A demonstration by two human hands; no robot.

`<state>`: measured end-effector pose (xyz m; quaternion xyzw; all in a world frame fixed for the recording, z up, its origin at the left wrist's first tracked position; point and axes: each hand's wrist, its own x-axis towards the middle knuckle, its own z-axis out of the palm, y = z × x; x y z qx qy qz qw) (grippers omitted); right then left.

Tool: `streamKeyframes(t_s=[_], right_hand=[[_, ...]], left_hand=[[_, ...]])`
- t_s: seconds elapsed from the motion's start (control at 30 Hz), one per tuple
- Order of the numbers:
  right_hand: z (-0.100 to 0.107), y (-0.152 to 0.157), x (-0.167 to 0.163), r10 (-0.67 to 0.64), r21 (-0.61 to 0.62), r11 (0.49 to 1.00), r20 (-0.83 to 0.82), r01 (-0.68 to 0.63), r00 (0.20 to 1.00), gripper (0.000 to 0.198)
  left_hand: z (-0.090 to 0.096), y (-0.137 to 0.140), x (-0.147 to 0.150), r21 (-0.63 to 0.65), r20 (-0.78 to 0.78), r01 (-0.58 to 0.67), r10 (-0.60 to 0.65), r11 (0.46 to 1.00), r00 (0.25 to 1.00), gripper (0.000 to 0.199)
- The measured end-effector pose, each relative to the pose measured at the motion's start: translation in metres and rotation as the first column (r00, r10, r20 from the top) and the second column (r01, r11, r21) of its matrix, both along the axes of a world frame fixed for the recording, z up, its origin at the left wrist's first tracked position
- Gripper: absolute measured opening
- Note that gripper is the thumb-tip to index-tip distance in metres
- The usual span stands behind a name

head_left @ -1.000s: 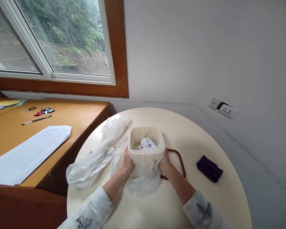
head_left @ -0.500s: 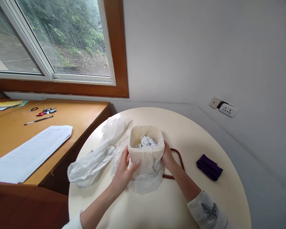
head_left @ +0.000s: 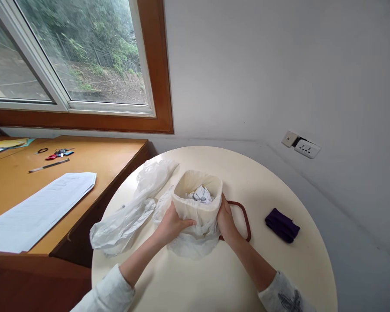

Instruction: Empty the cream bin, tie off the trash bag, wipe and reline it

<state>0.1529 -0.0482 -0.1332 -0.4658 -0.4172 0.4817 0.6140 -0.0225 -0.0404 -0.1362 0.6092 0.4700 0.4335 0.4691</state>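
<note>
Head view: a round desk (head_left: 182, 290) bears a plastic bag (head_left: 126, 221) and, to its right, a lined bin (head_left: 196, 209). Fingers of the left hand (head_left: 173, 224) and right hand (head_left: 226, 221) grasp the bin's sides. Rightward lie a brown loop (head_left: 246, 216) and purple cloth (head_left: 282, 225); crumpled paper (head_left: 202, 195) sits inside the bin.

A wooden desk (head_left: 107, 154) stands below a brown-framed window (head_left: 87, 56), near a round cream table (head_left: 195, 288) and white wall (head_left: 247, 65).
</note>
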Motion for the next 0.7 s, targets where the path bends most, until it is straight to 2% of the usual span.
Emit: streamKeyframes(t_s=[0.13, 0.27, 0.4, 0.5, 0.6, 0.63, 0.7], right_hand=[[-0.005, -0.004, 0.000, -0.036, -0.021, 0.999, 0.054, 0.037, 0.998, 0.042], [-0.010, -0.012, 0.001, -0.066, -0.013, 0.998, 0.108, 0.068, 0.992, 0.042], [-0.010, -0.023, 0.006, 0.046, -0.013, 0.999, 0.151, -0.044, 0.987, 0.043], [-0.006, -0.025, 0.013, 0.143, -0.053, 0.989, 0.171, -0.136, 0.975, 0.037], [0.001, -0.019, 0.022, 0.113, -0.068, 0.992, 0.178, -0.102, 0.977, 0.026], [0.004, -0.015, 0.025, 0.079, -0.065, 0.996, 0.176, -0.069, 0.981, 0.023], [0.011, -0.006, 0.029, 0.013, -0.037, 0.999, 0.151, -0.007, 0.988, 0.022]], left_hand=[[-0.009, 0.006, -0.009, 0.010, -0.072, 0.056, -0.055, 0.998, 0.996, 0.067], [-0.016, 0.013, -0.015, 0.053, -0.216, 0.137, -0.123, 0.989, 0.969, 0.051], [-0.001, 0.015, -0.023, 0.147, -0.451, 0.195, -0.110, 0.970, 0.886, 0.032], [0.014, 0.016, -0.037, 0.157, -0.569, 0.218, -0.092, 0.963, 0.817, 0.042], [0.022, 0.016, -0.052, 0.151, -0.535, 0.139, -0.037, 0.979, 0.844, 0.055], [0.022, 0.015, -0.054, 0.154, -0.475, 0.079, 0.003, 0.985, 0.880, 0.056], [0.023, 0.011, -0.054, 0.150, -0.258, -0.093, 0.129, 0.984, 0.957, 0.054]])
